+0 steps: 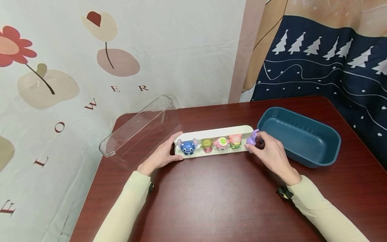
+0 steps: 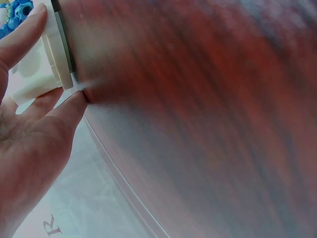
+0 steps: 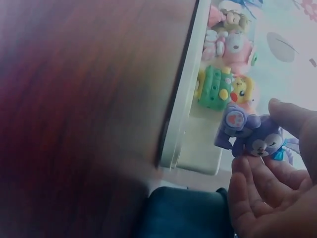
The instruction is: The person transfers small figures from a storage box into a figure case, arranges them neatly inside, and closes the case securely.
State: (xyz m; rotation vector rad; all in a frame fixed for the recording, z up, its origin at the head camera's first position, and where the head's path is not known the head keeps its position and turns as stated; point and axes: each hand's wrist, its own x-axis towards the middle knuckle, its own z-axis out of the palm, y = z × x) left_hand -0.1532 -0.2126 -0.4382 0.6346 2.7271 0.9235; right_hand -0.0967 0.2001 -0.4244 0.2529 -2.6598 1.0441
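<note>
Worktop (image 1: 223, 198) bare up front | left hand (image 1: 163, 155) flat-fingered, steadying cream tray (image 1: 211, 132) | right hand (image 1: 270, 153) pinching purple figure (image 1: 252, 138) at tray's right end — we judge a brush could topple the pink figure (image 1: 235, 140) beside it.

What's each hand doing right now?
Left hand: open, fingers resting against the end of the white tray.
Right hand: pinching the purple toy at the tray's other end.
</note>
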